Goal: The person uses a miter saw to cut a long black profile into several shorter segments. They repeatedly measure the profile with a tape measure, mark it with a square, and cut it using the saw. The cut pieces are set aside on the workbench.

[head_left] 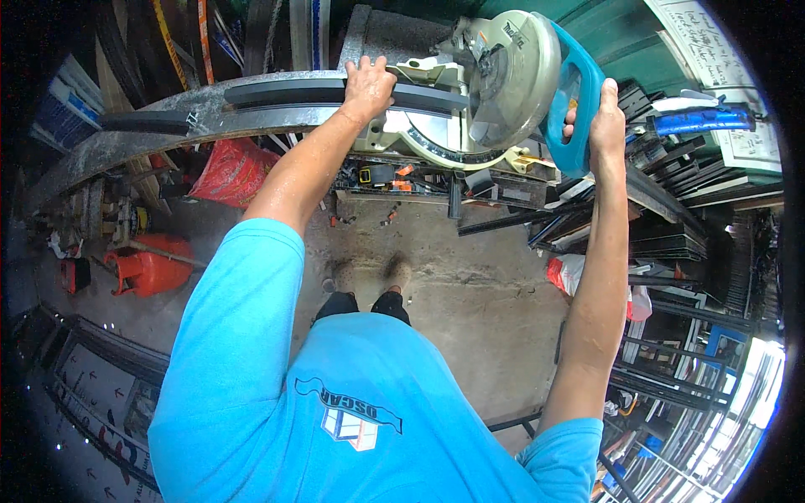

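Note:
A miter saw (521, 80) with a pale round blade guard stands at the far side, on the bench. My right hand (607, 126) is closed around its teal loop handle (573, 152). Across the saw's base lies a dark, long profile bar (285, 91), reaching left along the bench. My left hand (369, 88) is wrapped over this bar, left of the guard, and presses it against the fence. The blade is mostly hidden by the guard, so I cannot tell whether it touches the bar.
Another dark offcut (144, 122) lies on the bench (80, 168) further left. Below stand a red sack (235, 172) and an orange gas cylinder (153, 267). Many dark profile lengths (667, 239) are stacked at the right. A yellow-and-black tape measure (375, 175) sits under the saw.

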The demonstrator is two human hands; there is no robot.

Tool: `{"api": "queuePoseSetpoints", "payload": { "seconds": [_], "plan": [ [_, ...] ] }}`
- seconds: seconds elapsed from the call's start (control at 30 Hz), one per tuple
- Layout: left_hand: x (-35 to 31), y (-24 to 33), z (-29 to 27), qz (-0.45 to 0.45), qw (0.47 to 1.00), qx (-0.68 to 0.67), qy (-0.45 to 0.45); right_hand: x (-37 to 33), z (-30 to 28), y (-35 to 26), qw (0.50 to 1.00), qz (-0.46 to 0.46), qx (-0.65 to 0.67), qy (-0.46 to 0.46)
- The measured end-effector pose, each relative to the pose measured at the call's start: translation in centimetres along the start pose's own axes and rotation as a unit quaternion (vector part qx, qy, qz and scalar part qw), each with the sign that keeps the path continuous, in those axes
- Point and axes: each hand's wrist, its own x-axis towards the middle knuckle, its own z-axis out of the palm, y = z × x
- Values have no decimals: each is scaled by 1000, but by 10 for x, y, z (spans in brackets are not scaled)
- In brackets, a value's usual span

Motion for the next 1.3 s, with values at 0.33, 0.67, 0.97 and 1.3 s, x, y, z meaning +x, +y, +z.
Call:
{"api": "queuePoseSetpoints", "payload": {
  "seconds": [0.33, 0.67, 0.97, 1.3],
  "plan": [
    [1, -1, 2, 3, 1000, -10, 7, -3, 1, 0, 1000, 3, -3, -1],
    [1, -2, 3, 3, 1000, -16, -10, 1, 0, -8, 1000, 10, -2, -9],
    [0, -4, 3, 7, 1000, -23, -7, 2, 1, -10, 1000, 8, -14, -3],
    [1, -3, 5, 12, 1000, -12, 1, 1, -1, -5, 1000, -1, -8, -4]
  ]
}}
